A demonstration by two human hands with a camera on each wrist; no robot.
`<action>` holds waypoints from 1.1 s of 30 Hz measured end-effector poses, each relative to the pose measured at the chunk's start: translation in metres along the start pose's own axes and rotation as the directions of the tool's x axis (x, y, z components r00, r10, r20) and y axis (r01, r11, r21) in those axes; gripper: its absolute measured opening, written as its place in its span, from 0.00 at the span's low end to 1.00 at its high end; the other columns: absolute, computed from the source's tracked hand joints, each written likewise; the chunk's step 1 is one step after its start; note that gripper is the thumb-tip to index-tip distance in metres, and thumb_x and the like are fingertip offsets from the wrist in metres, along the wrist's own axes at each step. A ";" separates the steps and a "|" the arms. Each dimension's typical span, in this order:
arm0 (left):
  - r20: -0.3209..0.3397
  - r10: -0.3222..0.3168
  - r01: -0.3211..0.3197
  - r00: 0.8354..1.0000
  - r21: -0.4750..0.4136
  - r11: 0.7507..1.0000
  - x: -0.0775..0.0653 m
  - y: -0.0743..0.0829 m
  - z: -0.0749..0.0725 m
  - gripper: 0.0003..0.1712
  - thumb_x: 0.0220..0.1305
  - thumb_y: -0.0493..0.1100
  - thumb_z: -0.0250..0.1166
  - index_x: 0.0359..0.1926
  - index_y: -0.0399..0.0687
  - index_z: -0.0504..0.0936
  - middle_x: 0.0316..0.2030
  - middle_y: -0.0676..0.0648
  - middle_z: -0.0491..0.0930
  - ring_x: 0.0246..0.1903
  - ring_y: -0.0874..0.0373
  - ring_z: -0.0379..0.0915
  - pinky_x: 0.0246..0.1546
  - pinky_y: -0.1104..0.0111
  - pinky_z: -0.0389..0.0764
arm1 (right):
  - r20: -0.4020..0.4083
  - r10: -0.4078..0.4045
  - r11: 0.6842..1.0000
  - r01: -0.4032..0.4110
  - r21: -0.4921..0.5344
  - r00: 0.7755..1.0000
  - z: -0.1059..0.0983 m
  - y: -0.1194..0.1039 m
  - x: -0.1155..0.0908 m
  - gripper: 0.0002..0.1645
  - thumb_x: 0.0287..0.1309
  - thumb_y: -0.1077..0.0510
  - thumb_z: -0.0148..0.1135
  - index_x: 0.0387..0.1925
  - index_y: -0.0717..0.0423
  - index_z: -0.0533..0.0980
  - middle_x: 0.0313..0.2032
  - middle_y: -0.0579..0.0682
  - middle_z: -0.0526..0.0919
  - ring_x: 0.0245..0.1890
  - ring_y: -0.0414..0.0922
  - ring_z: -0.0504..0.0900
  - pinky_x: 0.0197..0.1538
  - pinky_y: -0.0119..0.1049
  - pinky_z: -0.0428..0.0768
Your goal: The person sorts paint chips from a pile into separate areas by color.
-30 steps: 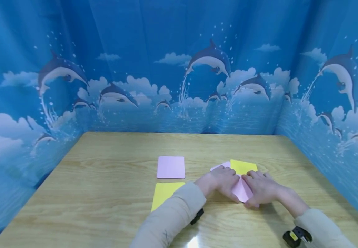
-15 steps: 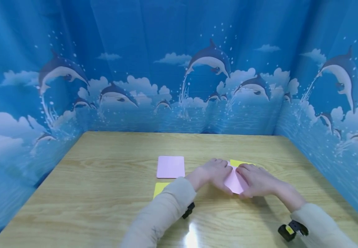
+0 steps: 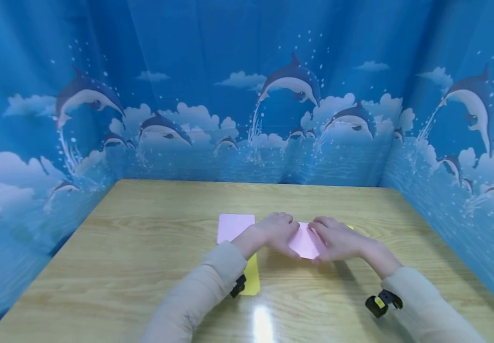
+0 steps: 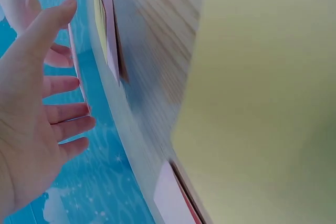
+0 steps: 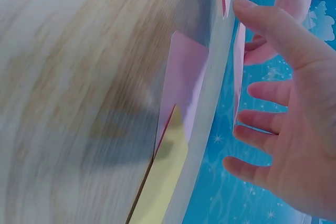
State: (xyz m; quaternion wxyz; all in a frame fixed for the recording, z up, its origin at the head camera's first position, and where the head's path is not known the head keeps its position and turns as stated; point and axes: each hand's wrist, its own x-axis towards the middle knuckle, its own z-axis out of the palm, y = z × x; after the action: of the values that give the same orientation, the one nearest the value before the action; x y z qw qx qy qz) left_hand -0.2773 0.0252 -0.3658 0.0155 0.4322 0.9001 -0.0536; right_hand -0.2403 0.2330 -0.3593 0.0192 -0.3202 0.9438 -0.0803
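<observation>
Between my two hands a thin pink square card (image 3: 306,242) is held above the table. My left hand (image 3: 273,232) holds its left side, thumb near the front edge and fingers towards the back. The opposite side is held by my right hand (image 3: 339,240) in much the same way. Both wrist views show this card almost edge-on at the fingertips. Below the right hand, in the right wrist view, a yellow card (image 5: 163,174) overlaps a pink card (image 5: 184,74) on the table; the hand mostly hides them in the head view.
Left of the hands lies another pink square card (image 3: 233,226). In front of it, a yellow card (image 3: 252,278) is partly covered by the left sleeve (image 3: 195,290). A dolphin-print curtain (image 3: 178,71) encloses the wooden table (image 3: 114,247) at the back and sides.
Both hands have lifted the pink card and carried it leftwards and slightly back, off the yellow and pink cards at right. The left forearm now crosses the left-hand cards.
</observation>
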 end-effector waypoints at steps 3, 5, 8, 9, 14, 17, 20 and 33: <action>-0.011 -0.006 0.006 1.000 0.006 1.000 -0.006 -0.007 0.002 0.44 0.48 0.75 0.59 0.56 0.49 0.73 0.46 0.50 0.73 0.45 0.59 0.67 0.51 0.67 0.69 | 0.018 0.009 1.000 -0.009 0.021 1.000 0.001 -0.003 0.007 0.50 0.36 0.40 0.72 0.58 0.64 0.67 0.56 0.62 0.69 0.53 0.58 0.70 0.51 0.53 0.73; -0.022 -0.007 0.007 1.000 0.004 1.000 -0.010 -0.011 0.004 0.44 0.48 0.75 0.60 0.55 0.48 0.73 0.44 0.50 0.73 0.43 0.59 0.67 0.49 0.67 0.69 | 0.021 -0.002 1.000 0.001 0.025 1.000 0.002 -0.005 0.012 0.49 0.36 0.41 0.72 0.57 0.64 0.68 0.56 0.61 0.69 0.52 0.56 0.71 0.50 0.50 0.74; -0.036 -0.012 0.012 0.999 -0.005 1.000 -0.018 -0.017 0.004 0.43 0.47 0.74 0.60 0.54 0.47 0.74 0.43 0.50 0.73 0.42 0.58 0.67 0.48 0.67 0.70 | 0.023 -0.020 1.000 0.020 0.017 1.000 0.005 -0.009 0.020 0.48 0.37 0.42 0.72 0.57 0.64 0.68 0.55 0.60 0.70 0.51 0.53 0.72 0.49 0.47 0.75; -0.036 -0.021 0.020 0.999 -0.018 1.000 -0.021 -0.019 0.004 0.43 0.47 0.74 0.60 0.54 0.47 0.74 0.43 0.50 0.73 0.42 0.58 0.67 0.49 0.66 0.69 | 0.027 -0.026 1.000 0.025 0.017 0.999 0.005 -0.011 0.023 0.47 0.37 0.43 0.72 0.57 0.64 0.68 0.55 0.59 0.70 0.51 0.53 0.71 0.49 0.47 0.74; -0.025 -0.073 0.071 0.997 -0.094 0.993 -0.037 -0.032 0.001 0.43 0.48 0.73 0.61 0.55 0.47 0.73 0.47 0.49 0.72 0.47 0.57 0.67 0.56 0.64 0.66 | 0.039 -0.039 0.999 0.039 0.018 0.998 0.004 -0.022 0.040 0.46 0.41 0.42 0.71 0.58 0.64 0.67 0.55 0.58 0.70 0.53 0.53 0.70 0.54 0.49 0.72; -0.023 -0.087 0.085 0.996 -0.102 0.991 -0.045 -0.040 0.001 0.44 0.48 0.73 0.60 0.55 0.46 0.73 0.49 0.48 0.72 0.48 0.55 0.67 0.57 0.63 0.66 | 0.031 -0.057 0.998 0.057 0.011 0.998 0.004 -0.028 0.049 0.46 0.42 0.42 0.71 0.58 0.64 0.68 0.55 0.59 0.71 0.54 0.54 0.70 0.55 0.50 0.71; -0.029 -0.101 0.099 0.994 -0.087 0.991 -0.051 -0.048 0.001 0.45 0.48 0.74 0.60 0.56 0.46 0.73 0.49 0.48 0.72 0.48 0.56 0.67 0.56 0.63 0.67 | 0.027 -0.067 0.998 0.067 0.008 0.997 0.003 -0.033 0.058 0.46 0.42 0.41 0.70 0.59 0.64 0.68 0.56 0.58 0.70 0.54 0.53 0.70 0.56 0.49 0.71; -0.058 -0.186 0.178 0.981 -0.123 0.976 -0.077 -0.081 0.009 0.43 0.46 0.73 0.63 0.54 0.47 0.74 0.47 0.49 0.74 0.46 0.56 0.69 0.50 0.64 0.71 | 0.000 -0.130 0.991 0.130 -0.025 0.992 0.008 -0.055 0.100 0.46 0.43 0.40 0.69 0.59 0.63 0.67 0.58 0.64 0.68 0.57 0.57 0.68 0.59 0.48 0.69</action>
State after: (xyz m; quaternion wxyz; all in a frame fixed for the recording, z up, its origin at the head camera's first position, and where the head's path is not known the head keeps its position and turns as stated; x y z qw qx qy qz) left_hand -0.2927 -0.0857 -0.3621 0.0047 0.3480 0.9374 0.0130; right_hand -0.2855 0.1280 -0.3566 0.0093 -0.3811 0.9218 -0.0698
